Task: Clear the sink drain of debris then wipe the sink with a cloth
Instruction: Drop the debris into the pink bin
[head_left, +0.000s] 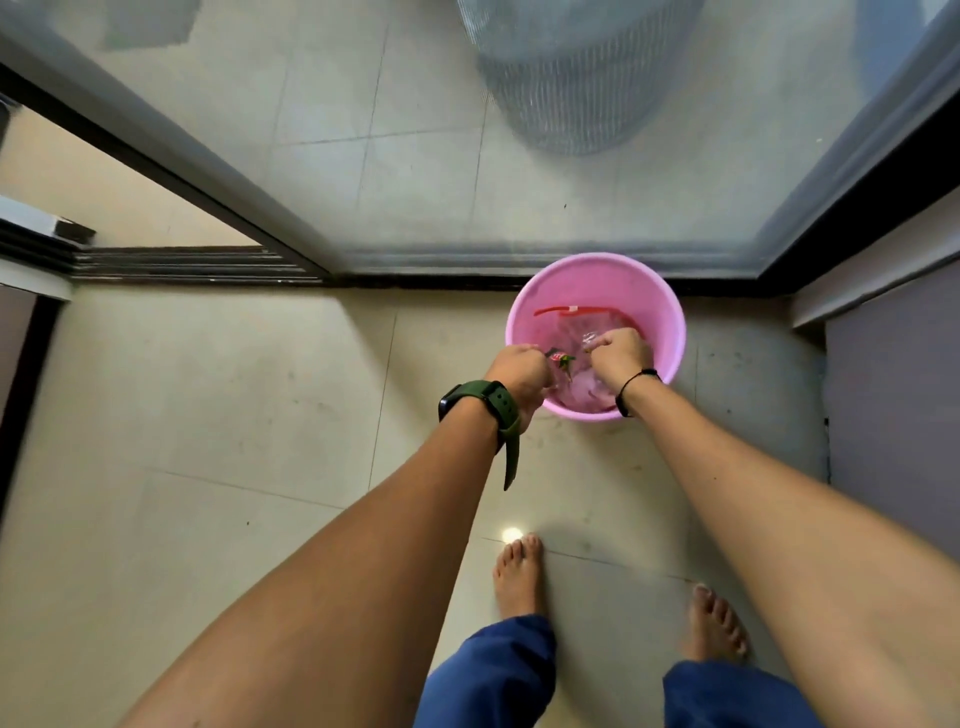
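Observation:
A pink bin (670, 317) stands on the tiled floor against a glass door's track. A clear plastic bag with a red strip (571, 312) lies inside it. My left hand (519, 374), with a green watch on the wrist, is closed over the bin's near left rim. It holds a small dark piece carrying green and red debris (564, 361). My right hand (621, 358) hovers over the bin's middle with its fingertips pinched on a small scrap. The sink, the drain and the cloth are out of view.
The glass sliding door (415, 156) runs behind the bin, and a ribbed basket (576, 93) shows through it. A dark wall panel (893, 405) stands at the right. My bare feet (519, 577) are on the floor tiles just before the bin.

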